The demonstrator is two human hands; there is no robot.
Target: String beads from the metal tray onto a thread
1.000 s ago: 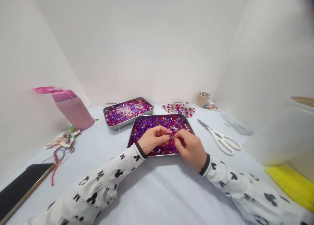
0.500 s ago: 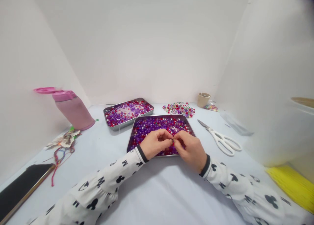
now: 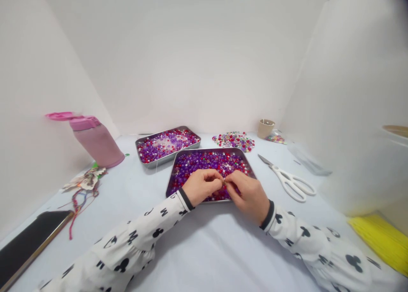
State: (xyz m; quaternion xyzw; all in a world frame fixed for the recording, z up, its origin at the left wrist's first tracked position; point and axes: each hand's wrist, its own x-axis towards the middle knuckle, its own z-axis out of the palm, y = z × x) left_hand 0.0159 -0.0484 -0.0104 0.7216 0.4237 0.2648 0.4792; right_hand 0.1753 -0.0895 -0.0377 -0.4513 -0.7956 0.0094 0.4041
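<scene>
Above the near metal tray [image 3: 172, 179], which is filled with purple, red and clear beads [image 3: 197, 160], my two hands meet fingertip to fingertip. My left hand [image 3: 204, 185] is closed, thumb and index finger pinched together. My right hand [image 3: 247, 194] pinches from the other side, its fingertips almost touching the left ones. Something tiny and brownish seems to sit between the fingertips, too small to name. A second metal tray [image 3: 165, 158] of purple, red and pale pink beads stands behind, to the left.
White-handled scissors [image 3: 288, 181] lie to the right, near a loose bead pile [image 3: 234, 141] and a paper cup [image 3: 265, 128]. On the left are a pink bottle [image 3: 98, 145], tangled cords [image 3: 76, 202] and a phone [image 3: 35, 245]. A yellow bundle [image 3: 381, 241] lies at right.
Both hands stay nearly in place, fingertips still together over the near tray. The whole view has shifted very slightly.
</scene>
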